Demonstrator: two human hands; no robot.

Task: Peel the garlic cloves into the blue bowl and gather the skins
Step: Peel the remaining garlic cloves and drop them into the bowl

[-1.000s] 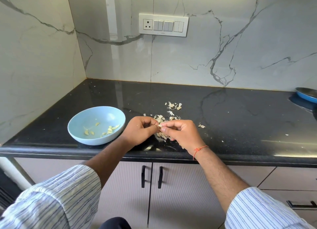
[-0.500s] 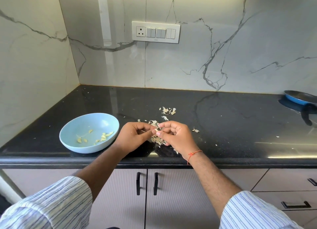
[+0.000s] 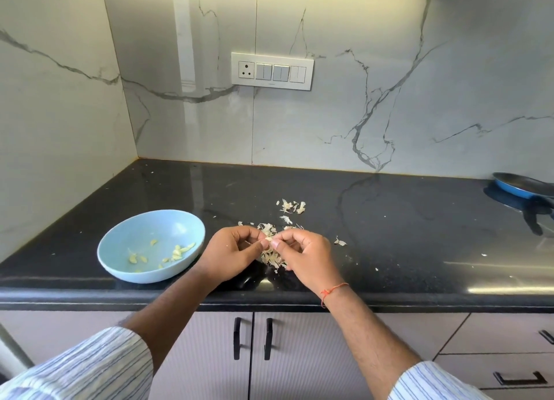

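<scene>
Garlic clove [image 3: 269, 239] was pinched between our two hands just above the skins, so we were mid-peel on this one. Our left hand [image 3: 233, 251] had its fingers curled in, thumb and forefinger nipping one end, and our right hand [image 3: 302, 254] was doing the same on the other end, both held a bit above the black desk [image 3: 389, 220]. Honestly the clove was tiny and mostly hidden by fingertips, so we couldn't tell how much skin was left on it.

The blue bowl [image 3: 120, 267] sat to the left, near the front edge, with a scatter of peeled cloves [image 3: 180, 251] already in it. The skins [image 3: 271, 255] lay in a loose pile right under our hands, with another little clump [image 3: 292, 207] further back and a stray bit [image 3: 340, 242] off to the right.

Next move, we figured: strip the last skin, reach left and drop the clove in the bowl. Gathering looked like it would need a sweep from both clumps.
</scene>
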